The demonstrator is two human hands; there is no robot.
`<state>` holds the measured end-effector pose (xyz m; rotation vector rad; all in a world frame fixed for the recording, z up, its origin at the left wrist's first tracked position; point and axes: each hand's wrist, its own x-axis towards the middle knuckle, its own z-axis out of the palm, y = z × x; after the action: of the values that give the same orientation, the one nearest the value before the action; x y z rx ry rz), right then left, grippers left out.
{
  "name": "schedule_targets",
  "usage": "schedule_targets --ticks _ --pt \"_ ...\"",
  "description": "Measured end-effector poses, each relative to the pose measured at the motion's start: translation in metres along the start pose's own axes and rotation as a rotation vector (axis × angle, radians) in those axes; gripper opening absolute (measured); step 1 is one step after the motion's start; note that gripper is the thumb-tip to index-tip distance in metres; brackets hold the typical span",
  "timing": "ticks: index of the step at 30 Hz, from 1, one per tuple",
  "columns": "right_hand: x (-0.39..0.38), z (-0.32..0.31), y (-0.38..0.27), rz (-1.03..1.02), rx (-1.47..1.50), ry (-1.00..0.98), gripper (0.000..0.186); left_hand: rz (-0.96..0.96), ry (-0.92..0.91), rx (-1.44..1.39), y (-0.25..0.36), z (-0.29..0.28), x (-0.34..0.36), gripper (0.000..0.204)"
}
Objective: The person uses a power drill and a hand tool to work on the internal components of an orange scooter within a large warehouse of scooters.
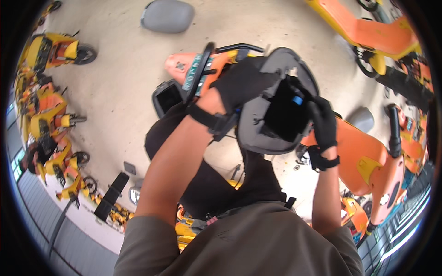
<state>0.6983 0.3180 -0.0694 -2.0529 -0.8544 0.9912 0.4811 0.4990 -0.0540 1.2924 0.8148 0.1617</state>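
An orange scooter (359,152) stands across in front of me. Over its middle is a grey, rounded seat-shaped part (251,115) with a deep black recess (281,122). A small blue piece (298,100) shows inside the recess. My left hand (244,83), in a black glove, reaches over the part's far left rim; its fingers are closed together near the recess edge, and what they hold is hidden. My right hand (323,122), also gloved, is at the right rim with fingers curled by a thin dark piece I cannot make out.
A loose grey seat (168,16) lies on the floor ahead, another grey seat (361,119) to the right. Several yellow and orange scooters (50,110) line the left. Another orange scooter (377,34) stands far right. A black rear bar (200,71) rises beside my left forearm.
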Motion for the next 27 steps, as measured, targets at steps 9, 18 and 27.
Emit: schedule_targets --ticks 9,18,27 --pt "0.013 0.046 0.042 0.037 0.057 -0.174 0.056 -0.176 -0.026 -0.111 0.001 -0.002 -0.001 0.032" --pt "0.004 0.053 0.01 0.376 0.686 -0.301 0.027 -0.09 0.031 -0.106 0.003 0.003 -0.001 0.028" --pt "0.008 0.07 -0.01 0.457 1.137 -0.509 0.034 -0.1 -0.002 -0.221 0.011 0.004 -0.005 0.031"
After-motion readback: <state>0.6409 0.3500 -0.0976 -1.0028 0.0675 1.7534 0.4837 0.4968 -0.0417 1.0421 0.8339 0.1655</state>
